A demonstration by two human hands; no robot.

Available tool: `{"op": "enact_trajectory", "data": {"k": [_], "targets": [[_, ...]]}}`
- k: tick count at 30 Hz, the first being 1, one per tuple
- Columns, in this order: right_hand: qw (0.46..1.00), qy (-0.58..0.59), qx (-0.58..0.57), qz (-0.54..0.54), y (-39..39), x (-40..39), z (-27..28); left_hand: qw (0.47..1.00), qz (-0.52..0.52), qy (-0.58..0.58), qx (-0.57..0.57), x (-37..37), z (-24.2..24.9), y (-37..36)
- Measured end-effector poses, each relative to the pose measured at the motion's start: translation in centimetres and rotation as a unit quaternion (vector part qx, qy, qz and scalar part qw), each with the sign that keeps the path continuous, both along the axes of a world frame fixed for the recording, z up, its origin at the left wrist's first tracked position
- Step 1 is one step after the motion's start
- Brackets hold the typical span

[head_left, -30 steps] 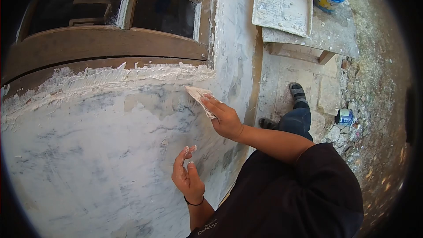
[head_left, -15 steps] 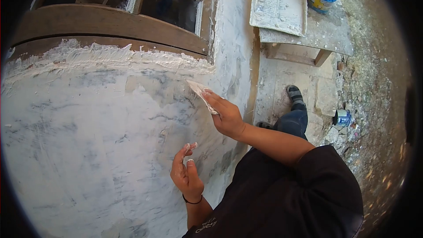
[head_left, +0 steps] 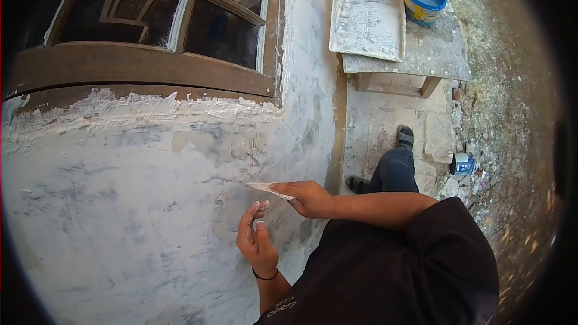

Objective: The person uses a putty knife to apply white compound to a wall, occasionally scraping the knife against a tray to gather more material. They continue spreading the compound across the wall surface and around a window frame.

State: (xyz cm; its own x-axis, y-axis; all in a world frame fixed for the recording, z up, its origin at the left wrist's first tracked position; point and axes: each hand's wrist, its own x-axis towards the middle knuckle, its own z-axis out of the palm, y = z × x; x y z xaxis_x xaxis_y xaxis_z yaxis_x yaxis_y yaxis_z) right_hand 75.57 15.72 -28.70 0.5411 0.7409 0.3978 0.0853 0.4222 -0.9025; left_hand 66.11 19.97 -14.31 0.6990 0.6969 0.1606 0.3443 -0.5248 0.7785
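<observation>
My right hand grips a thin, flat scraper coated in white paste, its edge pointing left at the wall. Below and left of it, my left hand is raised in front of the wall, fingers bent and apart, holding nothing; white paste covers its fingertips. The wall is smeared white with grey patches. A thick ridge of white paste runs under the brown wooden window frame.
A paste-covered tray and a blue-rimmed bucket stand on a worn bench at the upper right. A small blue can lies on the rubble-strewn ground, right of my legs and sandals.
My right hand has moved down with the scraper, which now points left instead of up-left. The window, bench and tray appear shifted as the view moved. My left hand has hardly moved.
</observation>
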Motion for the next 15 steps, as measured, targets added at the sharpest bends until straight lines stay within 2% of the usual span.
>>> {"op": "enact_trajectory", "data": {"k": [1, 3, 4, 6, 10, 12, 15], "targets": [[1.0, -0.004, -0.002, 0.006, -0.9, 1.9, 0.4, 1.0, 0.004, -0.006, 0.0, 0.9, 0.0, -0.1], [0.985, 0.111, -0.13, 0.024, -2.7, 6.3, 1.0, 1.0, 0.018, -0.016, -0.003, 2.7, -0.3, -0.6], [0.985, 0.109, -0.132, 0.032, -3.1, 8.1, 0.7, 0.999, 0.027, -0.018, -0.009, 3.8, -0.5, -0.8], [0.949, 0.25, -0.192, 0.012, -3.4, 11.5, 0.1, 0.999, 0.042, -0.017, -0.011, 6.1, -0.6, -1.3], [0.935, 0.304, -0.183, 0.03, -2.8, 14.7, -1.9, 1.0, 0.019, 0.016, -0.002, 9.6, -0.6, -2.7], [0.871, 0.467, -0.126, 0.082, -1.6, 14.8, -2.0, 0.999, 0.011, 0.039, 0.005, 10.3, -0.4, -3.2], [0.862, 0.476, -0.129, 0.116, 0.0, 13.5, -0.5, 0.998, 0.016, 0.055, 0.014, 9.6, -0.1, -3.3]]}}
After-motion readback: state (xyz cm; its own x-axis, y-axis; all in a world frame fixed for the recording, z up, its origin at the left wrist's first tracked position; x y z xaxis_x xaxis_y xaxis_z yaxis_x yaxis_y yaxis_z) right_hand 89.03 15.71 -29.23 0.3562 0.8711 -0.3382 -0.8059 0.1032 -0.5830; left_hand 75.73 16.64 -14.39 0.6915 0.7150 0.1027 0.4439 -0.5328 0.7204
